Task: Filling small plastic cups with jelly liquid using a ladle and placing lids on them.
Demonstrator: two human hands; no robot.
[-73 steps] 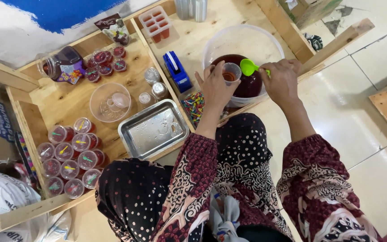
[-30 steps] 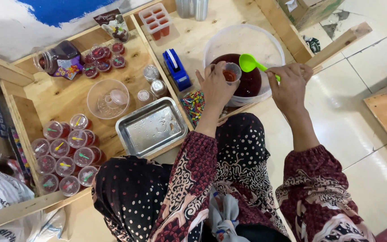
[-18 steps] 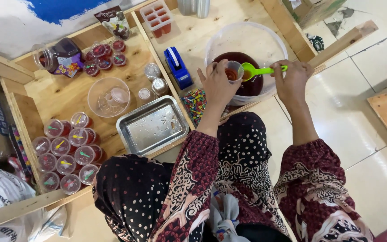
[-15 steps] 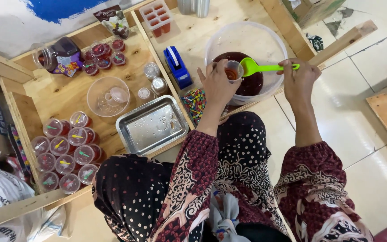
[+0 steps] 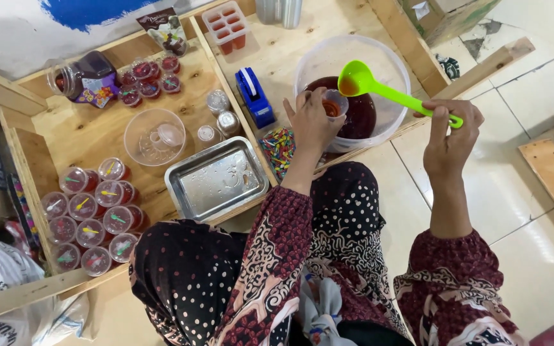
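My left hand (image 5: 311, 119) holds a small clear plastic cup (image 5: 334, 104) with a little red liquid in it, at the near rim of a large clear bowl (image 5: 379, 61) of dark red liquid. My right hand (image 5: 452, 131) grips the handle end of a bright green ladle (image 5: 389, 91). The ladle's scoop is lifted above the bowl, just beyond the cup, with some red liquid inside.
A metal tray (image 5: 218, 179) lies on the wooden pallet (image 5: 84, 138). Several lidded red cups with tiny spoons (image 5: 92, 214) sit at the left. A blue tape dispenser (image 5: 254, 97), a clear lid (image 5: 154, 136), a jar (image 5: 84, 77) and a bag of coloured spoons (image 5: 279, 149) are nearby.
My right hand has swung out to the right and raised the ladle out of the bowl; the scoop now hangs above the cup, which my left hand keeps at the bowl's rim.
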